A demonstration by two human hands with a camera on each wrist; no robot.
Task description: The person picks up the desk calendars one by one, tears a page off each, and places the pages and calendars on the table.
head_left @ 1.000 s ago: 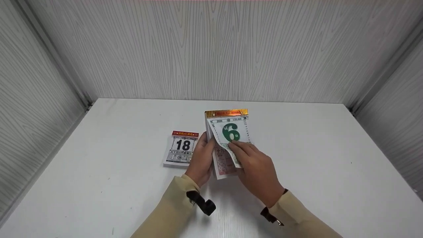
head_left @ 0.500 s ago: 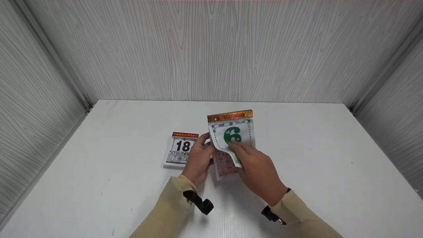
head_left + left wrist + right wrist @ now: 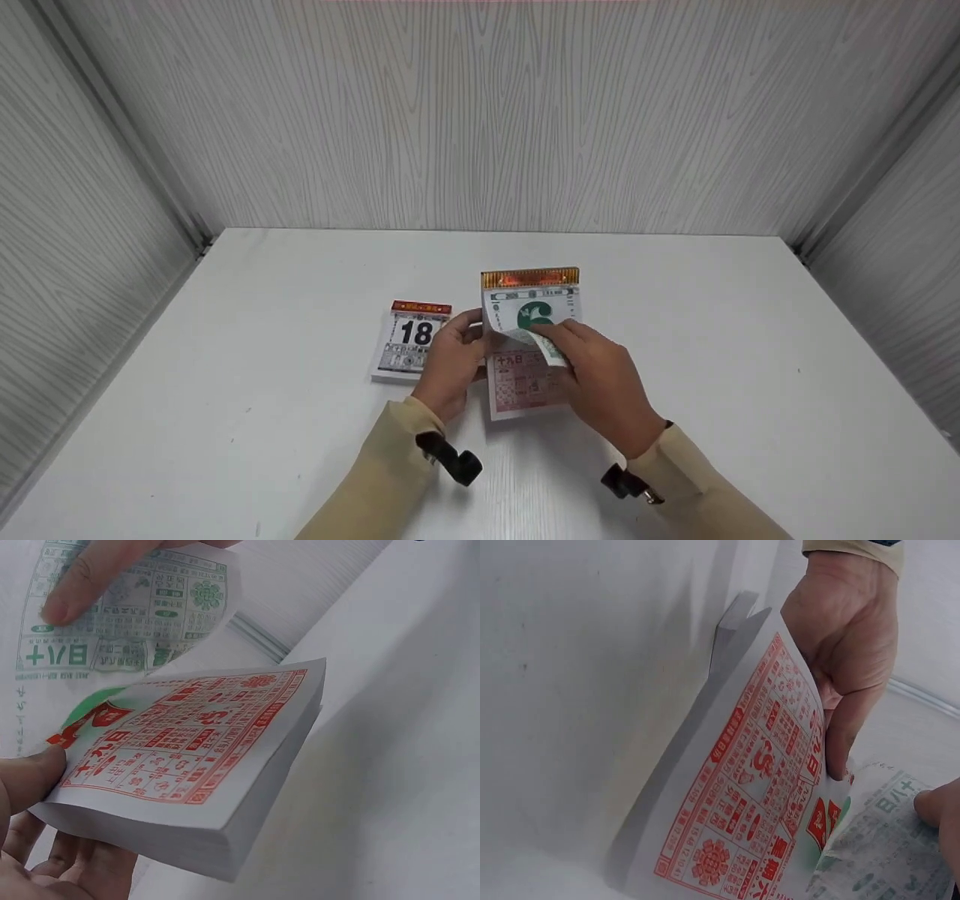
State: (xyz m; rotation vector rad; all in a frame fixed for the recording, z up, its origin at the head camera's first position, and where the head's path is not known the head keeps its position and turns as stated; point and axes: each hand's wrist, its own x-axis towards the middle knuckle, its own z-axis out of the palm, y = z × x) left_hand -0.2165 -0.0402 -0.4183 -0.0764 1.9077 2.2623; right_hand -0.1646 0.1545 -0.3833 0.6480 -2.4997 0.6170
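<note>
Head view: your left hand (image 3: 450, 358) grips the thick tear-off calendar pad with a gold top strip (image 3: 525, 382) by its left edge, above the white counter (image 3: 750, 390); your right hand (image 3: 600, 375) pinches the green-printed "6" leaf (image 3: 525, 315), peeled toward 12 o'clock.
Second pad: the small calendar showing "18" (image 3: 412, 339) lies at 9 o'clock, just beside your left hand.
Left wrist view: thumb on the red-printed page (image 3: 187, 739).
Right wrist view: your fingertip (image 3: 937, 806) lifts the green leaf.

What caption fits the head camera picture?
Two hands peel the green page up from a tear-off calendar.
</note>
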